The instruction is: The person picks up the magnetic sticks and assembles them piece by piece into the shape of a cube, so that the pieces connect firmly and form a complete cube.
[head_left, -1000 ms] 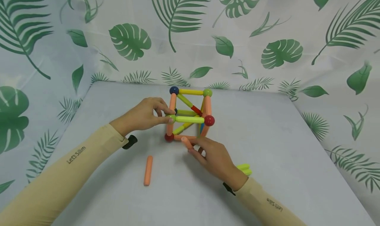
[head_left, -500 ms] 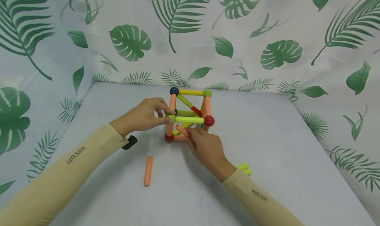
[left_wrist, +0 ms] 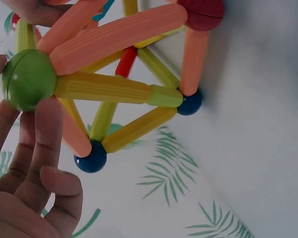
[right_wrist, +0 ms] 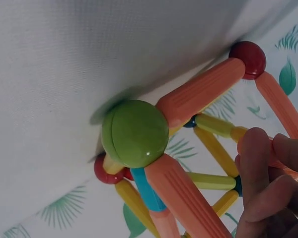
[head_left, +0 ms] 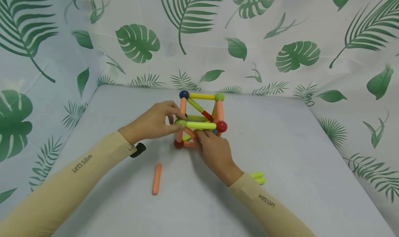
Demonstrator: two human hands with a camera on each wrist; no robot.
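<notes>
A cube-like frame of magnetic rods and balls stands on the table, with a lime rod (head_left: 201,125) along its near top edge. My left hand (head_left: 156,121) pinches the green ball (left_wrist: 30,79) at the near top left corner, thumb and fingers on its sides. Low in front of the frame, my right hand (head_left: 215,152) pinches an orange rod (head_left: 189,133) between thumb and fingers. That rod slants up under the lime rod, and its far end appears to meet the green ball in the left wrist view. The rod's lower end is hidden by my right fingers.
A loose orange rod (head_left: 157,179) lies on the white table (head_left: 124,202) in front of the frame. Lime rods (head_left: 258,178) lie beside my right forearm. Behind stands a leaf-print cloth (head_left: 199,39).
My right hand has moved up and towards the frame, bringing the orange rod from in front of it to below the green ball. My left hand stays on the ball.
</notes>
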